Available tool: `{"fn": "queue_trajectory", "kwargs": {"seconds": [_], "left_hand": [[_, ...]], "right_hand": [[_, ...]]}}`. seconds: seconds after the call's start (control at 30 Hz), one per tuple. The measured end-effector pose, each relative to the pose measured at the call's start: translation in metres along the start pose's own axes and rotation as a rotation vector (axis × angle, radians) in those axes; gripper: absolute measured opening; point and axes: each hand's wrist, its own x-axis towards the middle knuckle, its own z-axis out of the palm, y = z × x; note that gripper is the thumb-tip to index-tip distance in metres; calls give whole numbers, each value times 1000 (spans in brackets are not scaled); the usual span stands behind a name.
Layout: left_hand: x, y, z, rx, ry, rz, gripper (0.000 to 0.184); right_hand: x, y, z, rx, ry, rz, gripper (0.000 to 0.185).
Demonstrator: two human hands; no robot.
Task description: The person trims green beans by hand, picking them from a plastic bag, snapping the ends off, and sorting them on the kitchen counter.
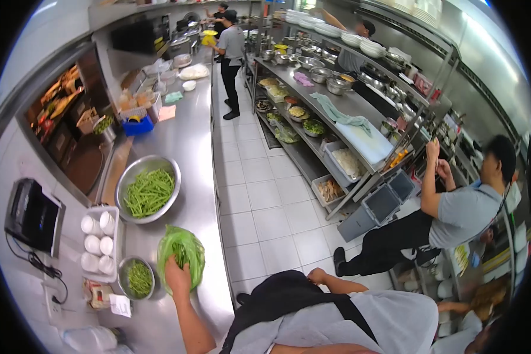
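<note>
My left hand (177,274) reaches into the mouth of a green plastic bag (193,248) holding leafy greens; its fingertips are hidden among them. My right hand (317,276) is curled near my waist, beside the black apron (277,301), away from the counter. Behind the bag, a large steel bowl (147,189) holds cut green beans. A smaller steel bowl (137,278) with chopped greens sits left of the bag.
A white basket of white cups (100,243) stands by the wall. Farther along the counter (189,133) is a blue bin (138,125). Co-workers stand in the aisle and behind the steel shelving (289,135); one at right (460,206) has both hands raised.
</note>
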Motion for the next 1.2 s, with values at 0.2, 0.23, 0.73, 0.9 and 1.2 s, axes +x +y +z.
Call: {"fn": "queue_trajectory", "kwargs": {"seconds": [0.2,0.23,0.73,0.9,1.2], "left_hand": [[-3,-8,11,86,-69,-56,47],[-1,-11,11,102,-71,-64,39],[21,-14,-10,-16,4,-82,24],[32,-44,-2,72,192,80,45],[23,-19,-14,31,25,-172,23]], "right_hand": [[28,-30,-38,-20,-485,84,14],[38,-33,-45,-5,-505,95,14],[136,-60,-166,755,-266,465,37],[111,-71,-160,829,-316,689,36],[76,-76,-169,763,-368,850,33]]}}
